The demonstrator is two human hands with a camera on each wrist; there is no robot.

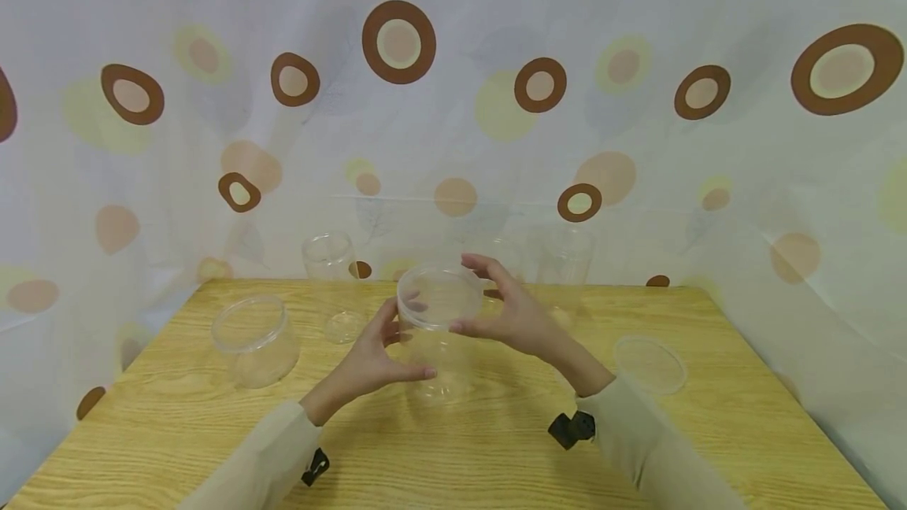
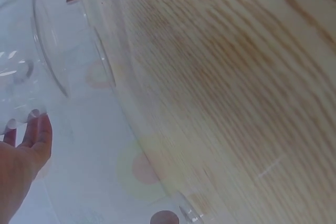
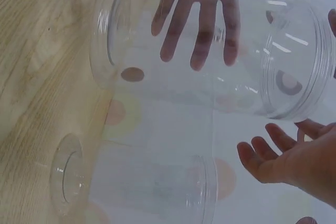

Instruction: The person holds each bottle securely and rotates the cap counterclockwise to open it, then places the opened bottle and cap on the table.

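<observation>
Clear jar (image 1: 452, 356): wide see-through one, held upright in mid-table between two hands. Couldn't tell if its base was touching the wood.
Left hand (image 1: 372, 364): had a grasp on the jar's side, below the rim (image 1: 425, 323), thumb round the near face and fingers on the far one.
Right hand (image 1: 513, 317): was higher up, curved round the rim, thumb on the near edge, fingers reaching behind. So yeah, both were gripping the same jar.
Clear disc (image 1: 650, 364): round and thin, lay flat on the right, near that forearm.
Squat jar (image 1: 255, 349): stood to the left, well apart from the held one.
Tall jar (image 1: 329, 282): upright, back left.
Back-right pair: two more clear containers (image 1: 567, 266), super hard to make out against the cloth.
Sleeves (image 1: 655, 435): pale, with a black fitting (image 1: 572, 430) by each wrist.
Table (image 1: 439, 467): yellowish wood grain.
Backdrop (image 1: 453, 132): whitish cloth, brown rings and peachy blobs everywhere.
</observation>
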